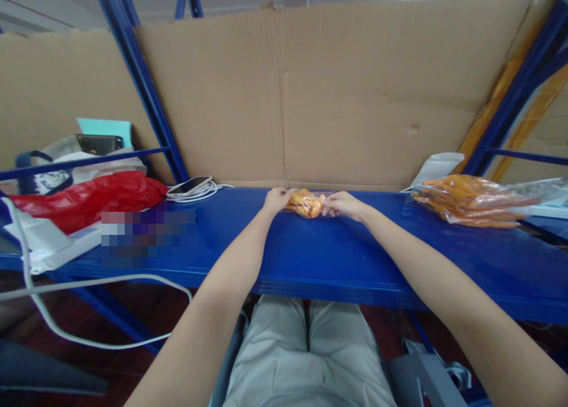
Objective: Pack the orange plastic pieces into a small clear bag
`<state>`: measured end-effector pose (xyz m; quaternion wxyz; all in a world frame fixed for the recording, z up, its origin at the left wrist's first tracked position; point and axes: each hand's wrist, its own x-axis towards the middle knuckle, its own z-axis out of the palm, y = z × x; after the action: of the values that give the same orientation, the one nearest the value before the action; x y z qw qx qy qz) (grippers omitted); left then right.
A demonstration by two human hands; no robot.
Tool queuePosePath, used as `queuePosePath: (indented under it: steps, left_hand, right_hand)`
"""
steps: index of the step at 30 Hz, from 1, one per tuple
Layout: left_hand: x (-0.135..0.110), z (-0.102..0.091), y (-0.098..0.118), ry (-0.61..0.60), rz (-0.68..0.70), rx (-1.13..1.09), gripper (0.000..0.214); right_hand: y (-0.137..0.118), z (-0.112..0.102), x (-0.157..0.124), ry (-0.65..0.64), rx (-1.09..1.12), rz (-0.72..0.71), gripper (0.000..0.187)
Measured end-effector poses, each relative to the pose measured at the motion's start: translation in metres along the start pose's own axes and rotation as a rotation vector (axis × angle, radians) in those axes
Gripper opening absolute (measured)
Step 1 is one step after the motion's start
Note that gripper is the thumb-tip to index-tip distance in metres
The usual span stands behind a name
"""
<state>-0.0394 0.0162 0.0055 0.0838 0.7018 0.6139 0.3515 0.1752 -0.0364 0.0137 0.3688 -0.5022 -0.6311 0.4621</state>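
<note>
A small clear plastic bag with something orange inside [307,204] lies on the blue shelf top [323,253], near its back edge. At the bag's left end my left hand [277,200] is closed, its fingers gripping the plastic. My right hand [342,206] pinches the right end of the same bag between thumb and fingers. What exactly the orange content is, I cannot make out. Parts of the bag's two ends are hidden by the fingers.
Clear bags of orange pieces [470,200] are piled at the right. To the left are a phone [190,186], a coiled white cable [199,192] and a red plastic bag [97,197]. A cardboard sheet [355,99] stands behind, between blue metal posts [146,93].
</note>
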Motion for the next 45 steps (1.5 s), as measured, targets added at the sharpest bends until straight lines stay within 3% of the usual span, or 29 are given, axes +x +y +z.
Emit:
queuePosePath:
  steps: [8, 17, 25, 35, 41, 45]
  left_hand:
    - [0.0, 0.001, 0.002, -0.011, 0.004, 0.061, 0.039]
    - [0.002, 0.003, -0.001, 0.005, -0.043, -0.053, 0.025]
    - [0.0, 0.0, 0.002, -0.027, -0.067, -0.024, 0.026]
    - [-0.006, -0.002, 0.007, 0.043, -0.104, 0.095, 0.022]
    - [-0.006, -0.002, 0.008, 0.049, -0.075, 0.098, 0.028]
    - [-0.003, 0.0, 0.006, 0.045, -0.033, 0.03, 0.033]
  right_hand:
    - [0.001, 0.004, -0.001, 0.014, -0.033, 0.028, 0.033]
    - [-0.001, 0.005, -0.001, 0.042, -0.179, 0.008, 0.033]
    - [-0.005, 0.0, -0.004, 0.027, -0.235, -0.009, 0.033]
    - [-0.014, -0.008, -0.005, -0.001, -0.031, -0.114, 0.049]
    - [-0.008, 0.001, 0.001, 0.012, -0.127, -0.231, 0.013]
    - [-0.002, -0.002, 0.007, 0.073, -0.176, -0.248, 0.008]
